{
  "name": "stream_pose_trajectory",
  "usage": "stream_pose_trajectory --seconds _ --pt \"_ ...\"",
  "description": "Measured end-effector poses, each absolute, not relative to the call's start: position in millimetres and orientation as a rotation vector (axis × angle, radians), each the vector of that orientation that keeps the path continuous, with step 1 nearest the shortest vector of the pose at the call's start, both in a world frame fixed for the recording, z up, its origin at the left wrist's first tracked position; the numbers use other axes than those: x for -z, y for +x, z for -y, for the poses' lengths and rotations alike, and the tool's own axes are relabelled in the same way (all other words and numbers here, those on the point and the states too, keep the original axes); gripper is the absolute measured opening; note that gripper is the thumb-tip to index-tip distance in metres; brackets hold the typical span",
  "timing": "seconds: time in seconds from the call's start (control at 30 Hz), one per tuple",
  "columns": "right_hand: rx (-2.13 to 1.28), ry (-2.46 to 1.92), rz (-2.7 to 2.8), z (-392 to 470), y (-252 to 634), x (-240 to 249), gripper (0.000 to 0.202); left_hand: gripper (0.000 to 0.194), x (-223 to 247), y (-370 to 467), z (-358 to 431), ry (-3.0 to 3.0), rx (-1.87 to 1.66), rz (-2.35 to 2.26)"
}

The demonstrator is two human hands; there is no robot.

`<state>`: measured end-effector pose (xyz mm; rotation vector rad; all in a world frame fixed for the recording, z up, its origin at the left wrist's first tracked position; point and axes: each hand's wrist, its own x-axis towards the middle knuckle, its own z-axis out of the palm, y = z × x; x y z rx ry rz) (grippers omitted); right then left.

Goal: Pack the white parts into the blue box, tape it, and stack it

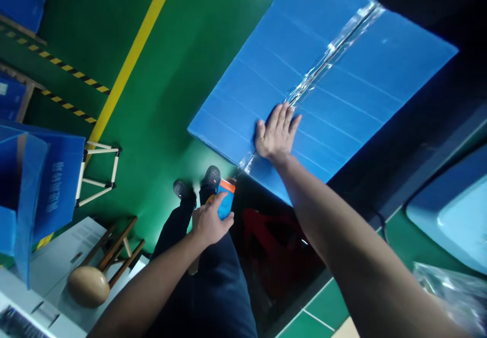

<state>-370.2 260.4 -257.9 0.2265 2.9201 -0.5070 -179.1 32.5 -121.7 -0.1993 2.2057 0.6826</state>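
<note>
Green floor; blue box (323,74) bears clear tape (331,54).

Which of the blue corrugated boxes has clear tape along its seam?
The big blue box under the right hand; shiny tape runs down its middle. The open blue box at left shows none.

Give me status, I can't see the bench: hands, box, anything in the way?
Left hand grips tape dispenser. Right hand flat on blue box, at taped seam. Nothing blocking.

I'm standing in a factory or packing hall. The green painted floor (178,74) carries a yellow lane line (133,56) and hazard-striped tape (57,61). Blue corrugated boxes (41,180) stand stacked around me.
</note>
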Motion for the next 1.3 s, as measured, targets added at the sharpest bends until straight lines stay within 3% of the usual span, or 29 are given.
stream_pose_trajectory --seconds 0.37,0.7,0.87,1.03,1.3 --pt "0.511 -0.231 -2.967 -227 -238 244 0.076 0.064 151 -223 -59 -0.183 -0.688 -2.199" --pt "0.404 -0.519 -2.888 -254 -235 258 0.086 0.048 152 -248 -82 -0.074 -0.709 -2.193" --pt "0.39 -0.577 -2.804 -263 -236 257 0.103 0.051 179 -252 -87 -0.08 -0.66 -2.137" --pt "0.406 -0.532 -2.818 -267 -235 258 0.104 0.063 215 -241 -63 -0.091 -0.644 -2.108" --pt "0.43 -0.573 -2.715 -278 -238 261 0.119 0.076 152 -220 -68 -0.127 -0.865 -2.194"
